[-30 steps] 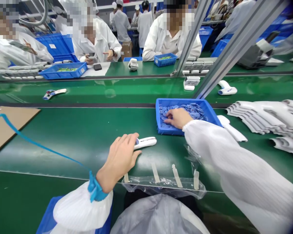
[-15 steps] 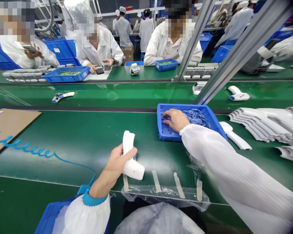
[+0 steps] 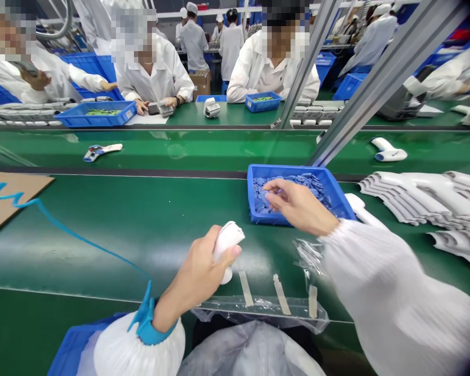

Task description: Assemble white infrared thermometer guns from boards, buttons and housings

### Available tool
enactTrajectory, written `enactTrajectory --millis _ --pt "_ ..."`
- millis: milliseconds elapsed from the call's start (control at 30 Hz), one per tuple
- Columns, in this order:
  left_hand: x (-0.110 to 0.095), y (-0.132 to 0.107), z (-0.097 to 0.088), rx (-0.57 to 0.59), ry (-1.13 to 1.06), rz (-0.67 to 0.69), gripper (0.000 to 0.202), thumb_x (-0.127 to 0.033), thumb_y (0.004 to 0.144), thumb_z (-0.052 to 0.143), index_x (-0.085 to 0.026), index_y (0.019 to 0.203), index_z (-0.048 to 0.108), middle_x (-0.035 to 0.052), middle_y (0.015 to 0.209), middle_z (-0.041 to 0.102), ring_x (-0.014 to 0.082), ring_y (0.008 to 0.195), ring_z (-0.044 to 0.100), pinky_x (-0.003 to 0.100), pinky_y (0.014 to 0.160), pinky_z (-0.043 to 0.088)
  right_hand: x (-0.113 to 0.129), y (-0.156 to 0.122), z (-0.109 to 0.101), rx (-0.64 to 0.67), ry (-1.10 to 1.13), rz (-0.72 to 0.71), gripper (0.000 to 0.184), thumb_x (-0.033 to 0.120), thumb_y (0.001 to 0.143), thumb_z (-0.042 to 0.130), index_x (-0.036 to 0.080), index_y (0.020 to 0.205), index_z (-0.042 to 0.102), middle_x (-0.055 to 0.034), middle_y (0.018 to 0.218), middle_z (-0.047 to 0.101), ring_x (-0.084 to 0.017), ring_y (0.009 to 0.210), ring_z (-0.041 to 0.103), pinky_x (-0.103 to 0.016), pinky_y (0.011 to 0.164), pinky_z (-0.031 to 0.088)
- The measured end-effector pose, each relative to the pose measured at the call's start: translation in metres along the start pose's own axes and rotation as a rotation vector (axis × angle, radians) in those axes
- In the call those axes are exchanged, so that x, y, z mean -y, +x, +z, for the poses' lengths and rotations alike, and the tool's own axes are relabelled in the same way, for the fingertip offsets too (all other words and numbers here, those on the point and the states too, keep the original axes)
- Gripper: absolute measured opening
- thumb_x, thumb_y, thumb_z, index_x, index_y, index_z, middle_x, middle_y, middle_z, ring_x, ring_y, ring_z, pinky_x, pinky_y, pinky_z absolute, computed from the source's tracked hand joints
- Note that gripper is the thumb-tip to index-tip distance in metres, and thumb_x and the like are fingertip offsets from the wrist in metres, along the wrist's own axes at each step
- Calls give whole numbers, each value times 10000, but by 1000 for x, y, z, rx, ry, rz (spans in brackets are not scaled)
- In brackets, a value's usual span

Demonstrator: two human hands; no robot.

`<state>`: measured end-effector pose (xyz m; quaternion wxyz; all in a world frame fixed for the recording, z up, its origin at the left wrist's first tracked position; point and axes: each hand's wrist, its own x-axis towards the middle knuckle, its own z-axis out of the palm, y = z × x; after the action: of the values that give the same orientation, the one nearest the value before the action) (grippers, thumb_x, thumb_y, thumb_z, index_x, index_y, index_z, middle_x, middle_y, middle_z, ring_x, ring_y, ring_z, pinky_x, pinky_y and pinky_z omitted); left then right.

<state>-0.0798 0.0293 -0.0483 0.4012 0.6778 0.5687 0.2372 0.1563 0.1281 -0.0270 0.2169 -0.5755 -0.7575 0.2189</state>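
My left hand is wrapped round a white gun-shaped plastic housing, like the shell of a handheld thermometer. The housing's handle end points up and away from me, and its lower part is partly hidden by my fingers. Over a blue tray my right hand is closed in a pinch on a small blue plastic piece, only partly visible at the fingertips. Many flat blue plastic pieces lie in that tray. On my left wrist sits a blue strap with a coiled blue cord.
Stacked white housing shells lie right of the tray, with a single white housing beside it. Taped plastic film runs along the front edge. A metal post slants across the right. Co-workers sit beyond the green conveyor.
My left hand has turned the white housing so its handle end tips up and right. My right hand has drawn back slightly from the blue pieces, its fingers now pinched together.
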Motion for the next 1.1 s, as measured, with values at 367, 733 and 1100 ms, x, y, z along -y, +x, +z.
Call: enactTrajectory --millis 367,733,1100 --pt "-23 13 20 -61 96 183 157 -341 986 515 -222 1086 540 38 979 647 222 871 579 317 745 410 44 -78 33 -79 995 226 412 518 825 705 192 1076 703 14 651 626 -121 582 570 -290 595 530" --pt "-23 6 12 2 21 157 173 -341 987 516 -221 1111 530 39 1034 644 205 881 579 295 744 422 39 -85 35 -226 652 86 271 454 837 723 257 1019 762 -24 945 732 -162 763 671 -290 682 570" --pt "-24 6 15 124 -147 145 212 -411 1016 451 -200 1021 473 -7 902 612 143 752 527 266 683 393 39 -90 47 -304 733 122 229 422 815 757 280 994 782 -25 1049 713 -173 913 665 -294 776 572"
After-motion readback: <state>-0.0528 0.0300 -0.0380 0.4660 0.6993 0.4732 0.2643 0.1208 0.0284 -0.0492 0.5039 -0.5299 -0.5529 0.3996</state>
